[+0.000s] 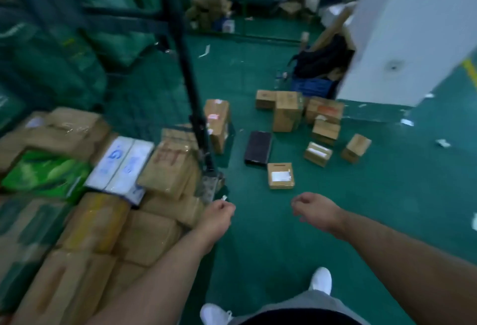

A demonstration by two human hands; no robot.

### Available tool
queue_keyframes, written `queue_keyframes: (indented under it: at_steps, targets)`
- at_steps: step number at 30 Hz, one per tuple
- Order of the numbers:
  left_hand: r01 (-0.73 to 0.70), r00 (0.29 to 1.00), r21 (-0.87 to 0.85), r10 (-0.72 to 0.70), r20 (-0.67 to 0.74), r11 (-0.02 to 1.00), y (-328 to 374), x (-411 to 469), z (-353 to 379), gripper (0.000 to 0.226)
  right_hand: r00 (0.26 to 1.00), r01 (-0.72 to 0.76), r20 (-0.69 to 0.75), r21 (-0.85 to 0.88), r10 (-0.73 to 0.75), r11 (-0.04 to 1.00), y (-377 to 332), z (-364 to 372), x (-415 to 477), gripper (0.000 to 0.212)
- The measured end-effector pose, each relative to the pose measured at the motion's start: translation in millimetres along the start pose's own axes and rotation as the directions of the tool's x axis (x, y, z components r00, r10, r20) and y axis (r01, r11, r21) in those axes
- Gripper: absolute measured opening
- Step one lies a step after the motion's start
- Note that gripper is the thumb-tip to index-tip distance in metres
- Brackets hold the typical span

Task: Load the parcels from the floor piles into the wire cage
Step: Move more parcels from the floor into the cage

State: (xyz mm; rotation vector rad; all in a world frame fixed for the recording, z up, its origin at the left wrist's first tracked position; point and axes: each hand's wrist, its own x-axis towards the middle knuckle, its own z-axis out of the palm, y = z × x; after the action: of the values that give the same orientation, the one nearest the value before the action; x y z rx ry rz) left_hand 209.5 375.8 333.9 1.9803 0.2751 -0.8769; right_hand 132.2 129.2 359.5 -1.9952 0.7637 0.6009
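left hand (219, 215) extended beside wire cage (184, 66); grip loosely curled, empty | right hand (313, 208) extended; grip slack, empty

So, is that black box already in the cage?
No, the black box lies on the green floor, outside the cage.

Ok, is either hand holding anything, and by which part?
Right hand holds nothing, fingers loosely curled. Left hand: a small white scrap shows at its fingertips; whether it is pinched cannot be told.
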Motion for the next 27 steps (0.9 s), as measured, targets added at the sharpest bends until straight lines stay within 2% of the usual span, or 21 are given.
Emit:
queue_keyframes:
  at_steps: [3,7,13,20,24,27]
  targets:
    - [-0.063,0.995,0.072,0.057,0.081,0.995,49,11,75,0.016,0.994,-0.066,-0.085,0.056,0.070,0.996,61,-68,-1,0.019]
    - [-0.066,0.988,0.117,0.049,0.147,0.991,103,20,169,0.019,0.980,-0.114,-0.153,0.072,0.124,0.991,126,-150,5,0.019]
    - [-0.120,0.965,0.201,0.066,0.255,0.972,180,37,291,0.013,0.966,-0.121,-0.208,0.163,0.154,0.979,182,-267,30,0.018]
    - [-0.101,0.967,0.227,0.041,0.253,0.969,235,60,333,0.012,0.965,-0.152,-0.180,0.208,0.190,0.966,198,-331,69,0.019]
    - [-0.041,0.977,0.260,-0.016,0.212,0.965,263,104,335,0.015,0.976,-0.154,-0.130,0.159,0.175,0.975,179,-352,110,0.021]
    - [-0.058,0.978,0.266,0.001,0.210,0.962,299,148,343,0.015,0.980,-0.128,-0.129,0.155,0.149,0.980,159,-379,141,0.023]
